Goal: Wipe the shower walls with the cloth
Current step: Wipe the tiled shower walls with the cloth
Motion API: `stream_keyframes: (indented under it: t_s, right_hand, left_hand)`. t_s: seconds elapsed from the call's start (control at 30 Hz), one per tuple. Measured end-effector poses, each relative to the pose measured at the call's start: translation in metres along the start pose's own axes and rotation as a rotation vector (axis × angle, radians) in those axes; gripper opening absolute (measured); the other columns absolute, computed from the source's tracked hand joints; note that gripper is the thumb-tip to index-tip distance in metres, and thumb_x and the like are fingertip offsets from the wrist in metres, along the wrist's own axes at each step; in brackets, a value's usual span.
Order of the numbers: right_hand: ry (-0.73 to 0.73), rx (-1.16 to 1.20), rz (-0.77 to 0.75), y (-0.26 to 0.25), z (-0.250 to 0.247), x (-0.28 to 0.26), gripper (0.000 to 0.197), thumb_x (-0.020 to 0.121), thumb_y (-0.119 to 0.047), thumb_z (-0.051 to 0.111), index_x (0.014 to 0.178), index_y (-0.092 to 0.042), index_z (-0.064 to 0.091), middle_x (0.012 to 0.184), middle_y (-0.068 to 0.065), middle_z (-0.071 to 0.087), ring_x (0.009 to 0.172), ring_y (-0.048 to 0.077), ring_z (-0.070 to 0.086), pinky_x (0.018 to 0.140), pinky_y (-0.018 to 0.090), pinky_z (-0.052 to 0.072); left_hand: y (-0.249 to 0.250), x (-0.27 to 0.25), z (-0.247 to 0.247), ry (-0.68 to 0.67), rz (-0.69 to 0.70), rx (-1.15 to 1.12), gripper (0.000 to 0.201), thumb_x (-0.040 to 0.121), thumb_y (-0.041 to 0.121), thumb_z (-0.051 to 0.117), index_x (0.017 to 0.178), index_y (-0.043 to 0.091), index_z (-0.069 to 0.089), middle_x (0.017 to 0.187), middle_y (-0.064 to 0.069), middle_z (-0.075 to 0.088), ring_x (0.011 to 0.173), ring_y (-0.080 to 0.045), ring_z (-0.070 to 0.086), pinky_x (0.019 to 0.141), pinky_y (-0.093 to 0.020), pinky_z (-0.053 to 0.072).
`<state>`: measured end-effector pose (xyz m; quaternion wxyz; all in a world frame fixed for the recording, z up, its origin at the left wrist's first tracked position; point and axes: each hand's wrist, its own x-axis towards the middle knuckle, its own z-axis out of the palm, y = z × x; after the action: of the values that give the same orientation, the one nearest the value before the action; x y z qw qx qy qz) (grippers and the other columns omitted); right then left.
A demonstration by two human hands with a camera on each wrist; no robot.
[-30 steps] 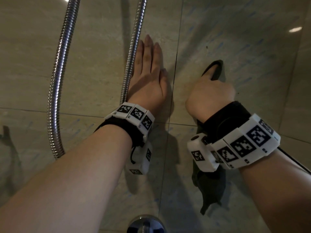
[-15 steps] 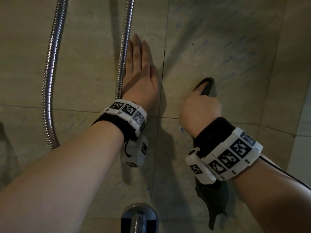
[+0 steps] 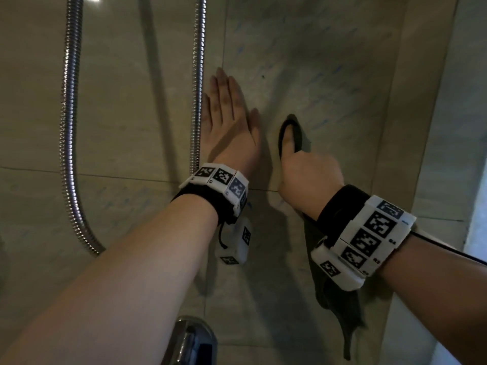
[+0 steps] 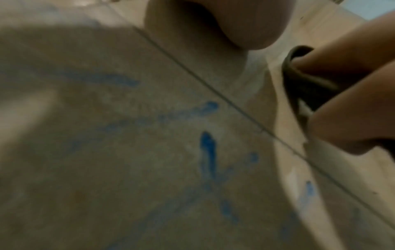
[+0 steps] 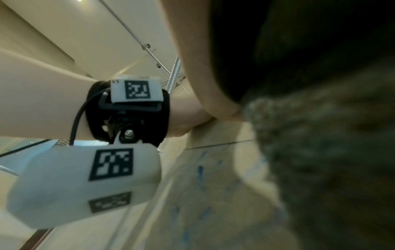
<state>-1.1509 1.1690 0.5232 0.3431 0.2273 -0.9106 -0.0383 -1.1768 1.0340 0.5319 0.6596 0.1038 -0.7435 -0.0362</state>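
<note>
A dark cloth (image 3: 338, 309) is pressed against the beige tiled shower wall (image 3: 329, 61) under my right hand (image 3: 308, 172). The fingers curl round the cloth, a fold of it pokes out above the knuckles (image 3: 296, 133), and its tail hangs below my wrist. In the right wrist view the cloth (image 5: 320, 152) fills the right side, blurred. My left hand (image 3: 229, 122) lies flat on the wall with straight fingers, just left of the right hand. Faint blue smears (image 4: 208, 152) mark the tile under my left wrist.
A metal shower hose (image 3: 69, 127) loops down the wall at the left, and its other run (image 3: 197, 88) hangs right beside my left hand. A chrome tap fitting (image 3: 192, 341) sits at the bottom centre. The wall meets a corner (image 3: 432, 127) at the right.
My right hand with the cloth has slid left across the tile and now sits close beside the left hand. The left hand stays flat on the wall by the hose.
</note>
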Motion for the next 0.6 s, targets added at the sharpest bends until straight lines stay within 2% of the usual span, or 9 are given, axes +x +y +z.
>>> stream_keyframes:
  t_s: [0.13, 0.2, 0.27, 0.3, 0.37, 0.43, 0.5, 0.6]
  right_hand:
    - [0.019, 0.018, -0.047, 0.007, 0.002, 0.004, 0.087, 0.089, -0.015, 0.049, 0.148, 0.002, -0.012, 0.08, 0.005, 0.054, 0.046, 0.014, 0.029, 0.044, 0.027, 0.017]
    - [0.039, 0.061, -0.068, 0.006, 0.004, 0.008, 0.089, 0.088, -0.017, 0.052, 0.148, 0.004, -0.011, 0.089, 0.007, 0.062, 0.051, 0.016, 0.039, 0.046, 0.027, 0.019]
    - [0.071, 0.111, -0.082, 0.003, 0.006, 0.011, 0.092, 0.09, -0.023, 0.055, 0.147, 0.007, -0.011, 0.101, 0.009, 0.065, 0.069, 0.022, 0.058, 0.053, 0.028, 0.026]
    - [0.092, 0.126, -0.085, 0.002, 0.008, 0.012, 0.093, 0.09, -0.026, 0.056, 0.146, 0.007, -0.011, 0.104, 0.01, 0.066, 0.079, 0.023, 0.062, 0.057, 0.028, 0.028]
    - [0.114, 0.159, -0.091, 0.002, 0.01, 0.012, 0.095, 0.091, -0.031, 0.056, 0.146, 0.006, -0.012, 0.108, 0.009, 0.065, 0.088, 0.023, 0.064, 0.064, 0.029, 0.031]
    - [0.124, 0.201, -0.088, 0.005, 0.012, 0.01, 0.096, 0.091, -0.03, 0.056, 0.147, 0.004, -0.013, 0.106, 0.008, 0.066, 0.085, 0.022, 0.063, 0.064, 0.03, 0.031]
    - [0.117, 0.232, -0.081, 0.006, 0.013, 0.009, 0.097, 0.089, -0.03, 0.057, 0.148, 0.001, -0.014, 0.103, 0.006, 0.066, 0.076, 0.021, 0.059, 0.058, 0.029, 0.029]
    - [0.116, 0.236, -0.059, 0.008, 0.016, 0.006, 0.095, 0.09, -0.028, 0.057, 0.148, 0.0, -0.013, 0.103, 0.005, 0.066, 0.073, 0.021, 0.057, 0.049, 0.028, 0.02]
  left_hand:
    - [0.001, 0.002, 0.0, 0.006, -0.018, -0.015, 0.062, 0.098, 0.031, 0.025, 0.15, 0.001, 0.009, 0.159, -0.015, 0.005, 0.148, -0.024, 0.001, 0.118, -0.034, -0.007]
    - [0.002, 0.002, 0.001, -0.002, -0.03, -0.011, 0.063, 0.099, 0.031, 0.026, 0.151, 0.002, 0.007, 0.159, -0.014, 0.002, 0.148, -0.023, -0.001, 0.118, -0.034, -0.008]
    - [0.003, 0.001, 0.003, 0.005, -0.04, -0.01, 0.063, 0.098, 0.03, 0.026, 0.151, 0.003, 0.006, 0.16, -0.013, 0.001, 0.148, -0.022, -0.002, 0.118, -0.034, -0.008]
    - [0.003, 0.001, 0.004, 0.011, -0.042, -0.007, 0.063, 0.098, 0.03, 0.026, 0.151, 0.003, 0.006, 0.16, -0.013, 0.001, 0.148, -0.022, -0.002, 0.118, -0.034, -0.007]
    - [0.001, 0.001, 0.005, 0.023, -0.038, 0.004, 0.063, 0.098, 0.029, 0.027, 0.151, 0.002, 0.006, 0.16, -0.013, 0.001, 0.148, -0.022, -0.001, 0.118, -0.033, -0.007]
    - [0.002, 0.001, 0.006, 0.025, -0.029, 0.021, 0.062, 0.098, 0.03, 0.025, 0.151, 0.003, 0.006, 0.16, -0.013, 0.001, 0.148, -0.022, -0.002, 0.119, -0.034, -0.007]
    - [0.0, 0.001, 0.006, 0.031, -0.026, 0.03, 0.063, 0.098, 0.032, 0.023, 0.151, 0.003, 0.006, 0.16, -0.013, 0.001, 0.148, -0.022, -0.002, 0.119, -0.034, -0.006]
    - [-0.001, 0.001, 0.006, 0.049, -0.002, 0.039, 0.063, 0.098, 0.033, 0.021, 0.151, 0.002, 0.008, 0.159, -0.014, 0.003, 0.148, -0.024, 0.0, 0.119, -0.035, -0.005]
